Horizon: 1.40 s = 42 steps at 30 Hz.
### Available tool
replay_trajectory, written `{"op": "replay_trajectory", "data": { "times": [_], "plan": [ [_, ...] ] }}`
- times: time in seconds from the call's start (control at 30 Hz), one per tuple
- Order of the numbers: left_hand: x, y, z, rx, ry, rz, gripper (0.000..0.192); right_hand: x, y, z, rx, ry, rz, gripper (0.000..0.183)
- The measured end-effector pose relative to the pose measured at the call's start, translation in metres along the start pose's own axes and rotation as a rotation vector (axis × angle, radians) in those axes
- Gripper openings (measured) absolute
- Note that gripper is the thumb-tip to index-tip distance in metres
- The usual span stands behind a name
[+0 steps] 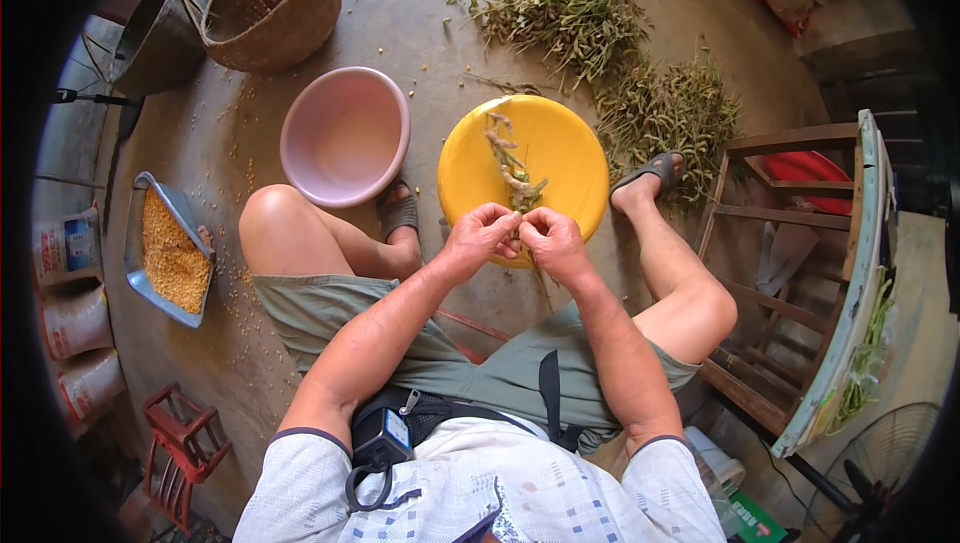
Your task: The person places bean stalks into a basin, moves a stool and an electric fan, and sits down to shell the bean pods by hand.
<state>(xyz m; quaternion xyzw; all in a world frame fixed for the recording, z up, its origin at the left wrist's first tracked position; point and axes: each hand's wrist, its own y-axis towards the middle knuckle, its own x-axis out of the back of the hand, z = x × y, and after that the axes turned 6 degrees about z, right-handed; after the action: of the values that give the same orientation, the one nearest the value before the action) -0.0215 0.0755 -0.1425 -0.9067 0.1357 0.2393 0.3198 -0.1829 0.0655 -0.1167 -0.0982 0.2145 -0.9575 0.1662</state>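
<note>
A plant stalk with bean pods (512, 160) is pinched between my two hands over a round yellow stool or tub lid (570, 145). My left hand (484, 235) and my right hand (553, 243) meet close together at the stalk's lower end, fingertips nearly touching. The pods point away from me across the yellow surface; the stalk's thin end hangs down past my fingers. To the left stands a pink plastic basin (345, 136), with pale inner walls. Two heaps of podded bean plants, one farther off (570, 18) and one nearer (667, 112), lie on the floor beyond and to the right.
Woven baskets (274, 7) stand at the upper left. A blue dustpan-like scoop (180, 205) holds yellow corn kernels, with more kernels scattered around. A small red wooden chair (180, 453) is at lower left. A wooden-framed table (787, 220) lies on its side at the right, near a fan (877, 460).
</note>
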Motion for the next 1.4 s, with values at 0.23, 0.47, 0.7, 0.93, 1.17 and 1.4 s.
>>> {"op": "replay_trajectory", "data": {
  "times": [0.23,0.47,0.7,0.93,1.17,1.4],
  "plan": [
    [-0.008,-0.003,-0.004,-0.020,-0.084,-0.045,0.015,-0.002,0.001,-0.003,0.025,0.113,-0.029,0.013],
    [-0.005,0.003,0.010,0.057,-0.183,-0.112,0.014,-0.015,0.005,-0.010,0.235,-0.317,-0.176,0.010],
    [-0.008,0.005,0.005,0.037,-0.112,-0.125,0.015,-0.015,0.007,-0.010,0.223,-0.287,-0.182,0.011],
    [0.012,0.007,-0.005,-0.059,-0.134,-0.099,0.017,0.019,0.006,0.005,0.162,-0.212,-0.136,0.022],
    [-0.008,0.000,-0.023,-0.078,-0.175,-0.011,0.024,0.010,0.000,-0.005,0.042,-0.177,0.074,0.025],
    [0.014,0.002,-0.027,-0.158,-0.159,-0.153,0.026,0.038,-0.007,0.030,-0.070,0.440,0.229,0.024]
  ]
}}
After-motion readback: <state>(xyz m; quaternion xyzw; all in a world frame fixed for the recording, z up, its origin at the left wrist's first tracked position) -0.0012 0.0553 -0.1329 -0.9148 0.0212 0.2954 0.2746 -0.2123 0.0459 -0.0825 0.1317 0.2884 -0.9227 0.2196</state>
